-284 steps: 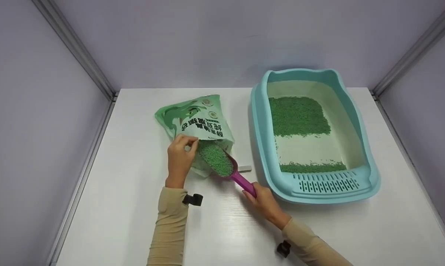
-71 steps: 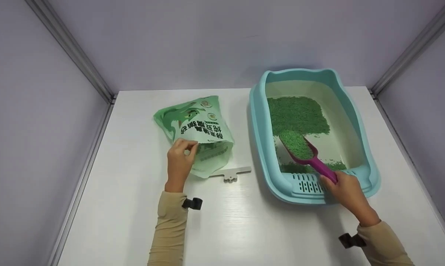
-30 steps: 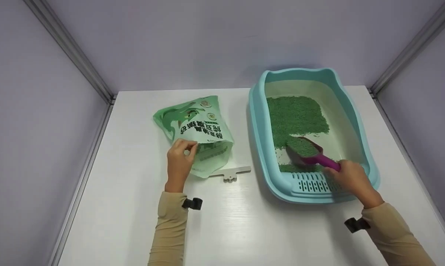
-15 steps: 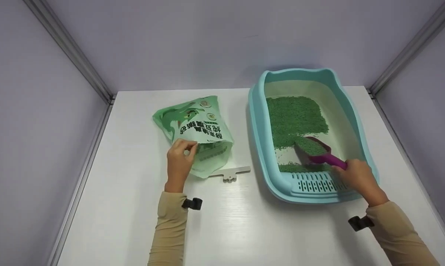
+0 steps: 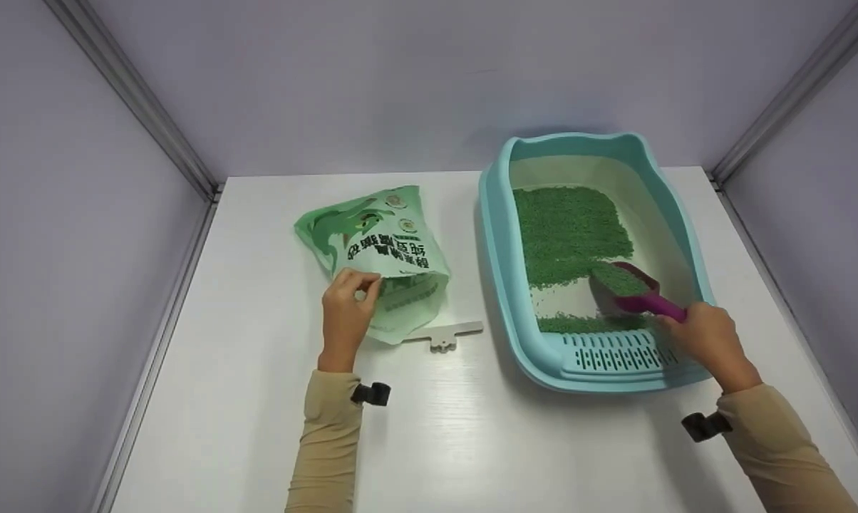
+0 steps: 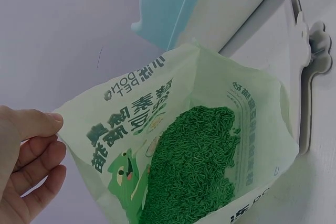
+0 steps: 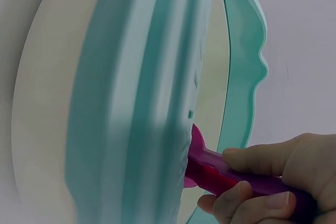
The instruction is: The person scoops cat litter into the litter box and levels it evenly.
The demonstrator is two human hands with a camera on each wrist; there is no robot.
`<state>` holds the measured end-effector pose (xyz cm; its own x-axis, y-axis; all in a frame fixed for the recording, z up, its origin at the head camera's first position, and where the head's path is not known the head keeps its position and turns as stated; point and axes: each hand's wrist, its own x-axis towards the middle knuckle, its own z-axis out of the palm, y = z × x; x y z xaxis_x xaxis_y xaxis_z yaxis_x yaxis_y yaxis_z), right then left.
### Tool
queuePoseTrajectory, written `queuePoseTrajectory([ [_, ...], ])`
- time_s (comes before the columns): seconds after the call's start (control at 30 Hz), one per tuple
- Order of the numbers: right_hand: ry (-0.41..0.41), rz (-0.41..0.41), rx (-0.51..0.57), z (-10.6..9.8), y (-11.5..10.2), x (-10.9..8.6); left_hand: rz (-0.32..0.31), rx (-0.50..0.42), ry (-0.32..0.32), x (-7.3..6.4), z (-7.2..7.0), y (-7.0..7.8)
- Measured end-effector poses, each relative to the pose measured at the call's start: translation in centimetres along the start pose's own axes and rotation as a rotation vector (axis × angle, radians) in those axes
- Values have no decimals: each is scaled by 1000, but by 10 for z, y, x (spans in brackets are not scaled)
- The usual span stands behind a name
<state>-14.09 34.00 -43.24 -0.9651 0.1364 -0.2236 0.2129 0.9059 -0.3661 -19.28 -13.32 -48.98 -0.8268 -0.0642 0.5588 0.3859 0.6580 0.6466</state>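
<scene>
My right hand [image 5: 707, 338] grips the handle of a purple scoop [image 5: 660, 308] over the right part of a blue litter box [image 5: 495, 235]. Green pellet litter [image 5: 618, 280] lies in the scoop's bowl, and its tip is close to a bed of the same pellets [image 5: 571, 224] in the box. On the left, my left hand [image 5: 347, 310] pinches the upper lip of a green cat litter bag [image 5: 393, 235], so its mouth gapes. In the left wrist view, pellets [image 6: 191, 166] show inside the bag. The box's front wall hides the scoop's bowl in the right wrist view.
A grey bag clip [image 5: 445, 335] lies on the white table [image 5: 429, 442] by the bag's mouth. Along the front of the litter box runs a slotted ledge [image 5: 614, 353], with a strip of pellets [image 5: 593, 324] behind it. Grey walls stand behind and at both sides.
Since one second ago the scoop has moved rightwards across the box, and the pellet patch by its tip has grown wider to the right. My left hand and the bag stay put.
</scene>
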Motion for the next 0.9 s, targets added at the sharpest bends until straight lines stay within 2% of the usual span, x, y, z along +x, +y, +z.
queuePoseTrajectory([
  [0.13, -20, 31, 8, -3, 4, 0, 2, -5, 1, 0, 1, 0],
  [0.37, -6, 75, 14, -8, 9, 0, 2, -5, 3, 0, 0, 0],
  [0.9, -26, 88, -6, -17, 8, 0, 7, 6, 0, 0, 0, -1],
])
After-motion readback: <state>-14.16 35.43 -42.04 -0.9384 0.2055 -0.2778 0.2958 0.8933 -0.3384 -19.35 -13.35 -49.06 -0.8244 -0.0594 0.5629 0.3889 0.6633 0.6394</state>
